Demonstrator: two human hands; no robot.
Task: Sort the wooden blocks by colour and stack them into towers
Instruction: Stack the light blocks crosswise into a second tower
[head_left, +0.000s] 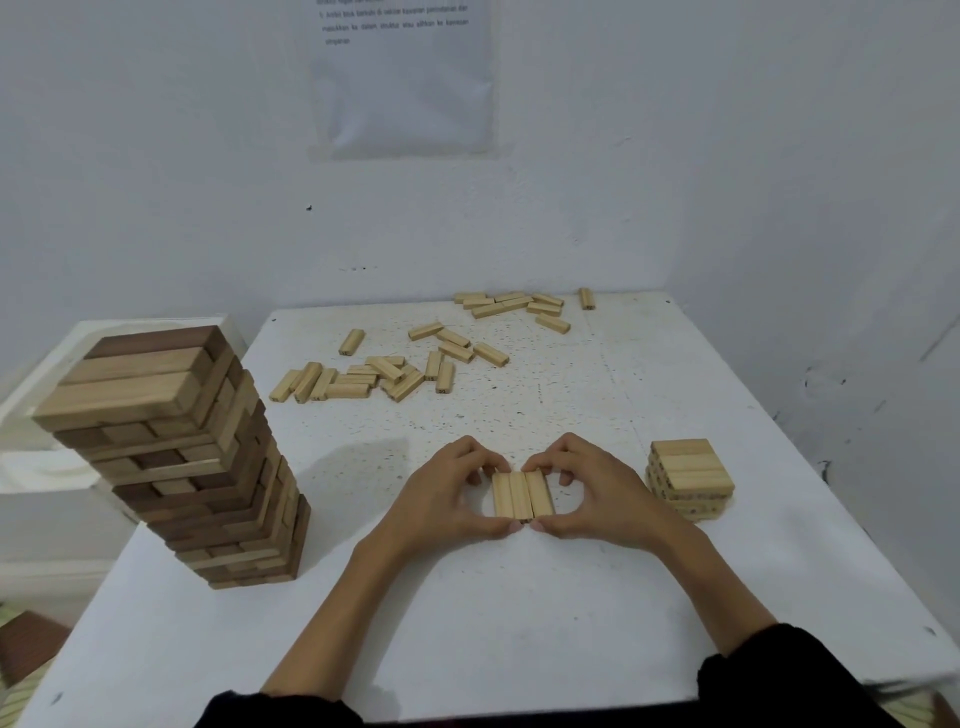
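Both grips closed on a row of three pale blocks.

My left grip and right grip curl in from either side around the three pale blocks, which lie flat and side by side on the white table — thumb tips close together at the near ends, fingertips at the far ends. Near the right grip stands a short pale stack. At the left edge rises a tall tower of mixed light and dark blocks, its layers twisted. Further back, loose pale blocks lie scattered — well apart from my grips.
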